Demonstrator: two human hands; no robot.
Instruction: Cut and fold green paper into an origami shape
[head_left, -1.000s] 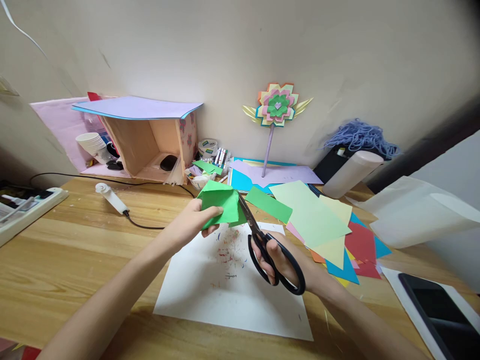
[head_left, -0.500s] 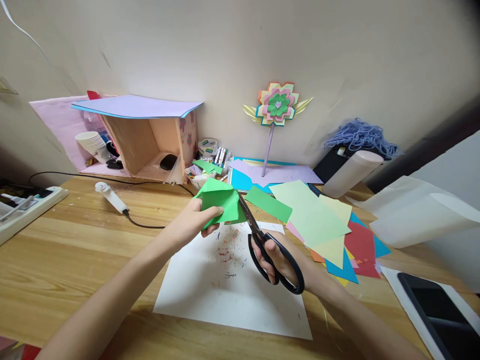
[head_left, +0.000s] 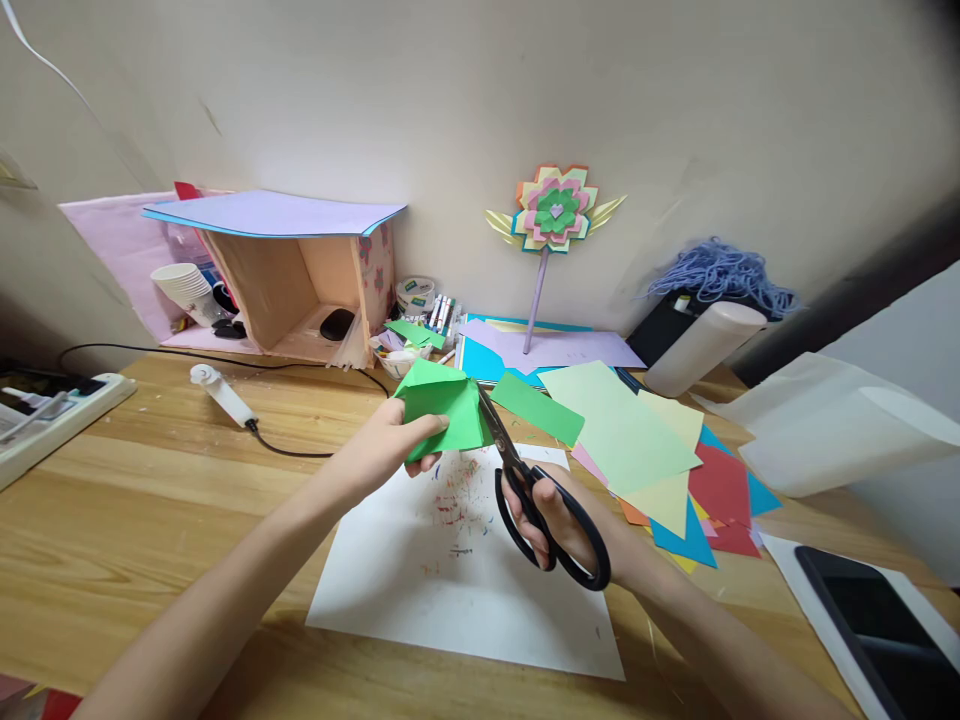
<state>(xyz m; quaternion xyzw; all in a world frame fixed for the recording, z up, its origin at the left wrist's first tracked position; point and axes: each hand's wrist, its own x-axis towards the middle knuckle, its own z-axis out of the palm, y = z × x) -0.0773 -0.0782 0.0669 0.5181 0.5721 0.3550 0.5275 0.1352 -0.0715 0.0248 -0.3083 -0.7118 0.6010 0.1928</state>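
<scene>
My left hand (head_left: 401,435) pinches a folded piece of green paper (head_left: 442,405), thumb on top and fingers beneath. Through the handles of black scissors (head_left: 514,465) go the fingers of my right hand (head_left: 551,510). The scissor blades point up and away, lying at the right edge of the green paper; whether they are fully closed I cannot tell. Both hands are above a white sheet (head_left: 465,600) marked with coloured specks. A separate green strip of paper (head_left: 538,408) lies just beyond the blades.
Coloured paper sheets (head_left: 630,430) are piled at the right, near a tablet (head_left: 877,620). A paper flower (head_left: 556,212) stands at the back. Left of it are a cardboard box (head_left: 300,290) with a lilac top and a white glue gun (head_left: 223,396) with its cord.
The green paper has turned slightly, and its flap by the blades has shifted. My right hand and the scissors have barely moved.
</scene>
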